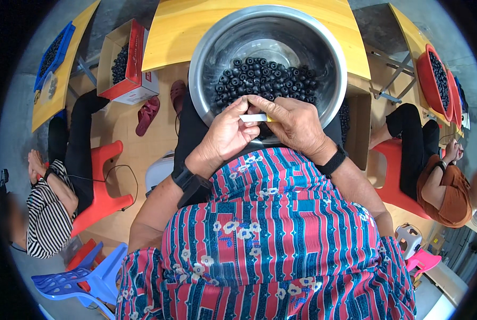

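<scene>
Over the near rim of a large steel bowl (200,58), my two hands meet at the fingertips. A slim white tool (253,118) with a yellow part is gripped in my right hand (297,120), its white end pointing toward my left palm. The thumb and forefinger of my left hand (229,128) are pinched together against the right hand's fingertips. Whatever small thing they hold is hidden. Many small black ring-shaped parts (262,74) lie heaped in the bowl's near half, just beyond my fingers.
The bowl is at the edge of a yellow table (169,32). A red-and-white carton (137,58) of black parts stands to the left, and a brown box (360,125) on the right. People sit on red stools on both sides. A red basin (427,80) stands far right.
</scene>
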### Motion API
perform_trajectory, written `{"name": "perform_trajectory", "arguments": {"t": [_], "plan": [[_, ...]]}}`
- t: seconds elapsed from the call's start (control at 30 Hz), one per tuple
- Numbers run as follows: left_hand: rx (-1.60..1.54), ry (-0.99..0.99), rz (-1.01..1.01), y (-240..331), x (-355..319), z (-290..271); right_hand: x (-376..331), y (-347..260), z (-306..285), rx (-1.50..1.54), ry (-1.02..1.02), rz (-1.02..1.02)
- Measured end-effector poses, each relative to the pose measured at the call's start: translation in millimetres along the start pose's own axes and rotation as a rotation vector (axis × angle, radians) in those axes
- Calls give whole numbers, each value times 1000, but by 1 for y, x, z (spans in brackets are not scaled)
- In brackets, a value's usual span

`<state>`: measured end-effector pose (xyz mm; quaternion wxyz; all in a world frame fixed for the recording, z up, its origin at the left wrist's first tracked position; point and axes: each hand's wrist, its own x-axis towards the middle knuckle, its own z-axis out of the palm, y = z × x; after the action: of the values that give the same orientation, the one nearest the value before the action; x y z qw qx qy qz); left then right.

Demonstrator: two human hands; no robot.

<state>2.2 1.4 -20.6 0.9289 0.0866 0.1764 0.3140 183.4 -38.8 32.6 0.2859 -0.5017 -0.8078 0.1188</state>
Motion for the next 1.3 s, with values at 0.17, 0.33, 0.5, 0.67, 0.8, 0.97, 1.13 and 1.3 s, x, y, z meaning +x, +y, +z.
{"name": "perform_trajectory", "arguments": {"t": [0.17,0.33,0.5,0.67,0.8,0.97,1.13,1.3], "plan": [[-13,38,-6,0,-2,4,0,-1,1,-12,33,-33],[2,65,-2,0,-1,3,-1,-2,1,66,3,44],[27,-89,-16,0,-2,0,-1,11,8,362,123,254],[131,-45,41,7,-5,8,2,31,14,312,264,427],[120,-46,30,7,-3,6,5,35,17,141,173,408],[97,-74,38,5,-2,-2,8,39,22,-40,99,379],[98,-38,30,5,-2,4,12,36,23,-110,15,404],[148,-18,57,4,-1,5,11,39,25,-145,22,376]]}}
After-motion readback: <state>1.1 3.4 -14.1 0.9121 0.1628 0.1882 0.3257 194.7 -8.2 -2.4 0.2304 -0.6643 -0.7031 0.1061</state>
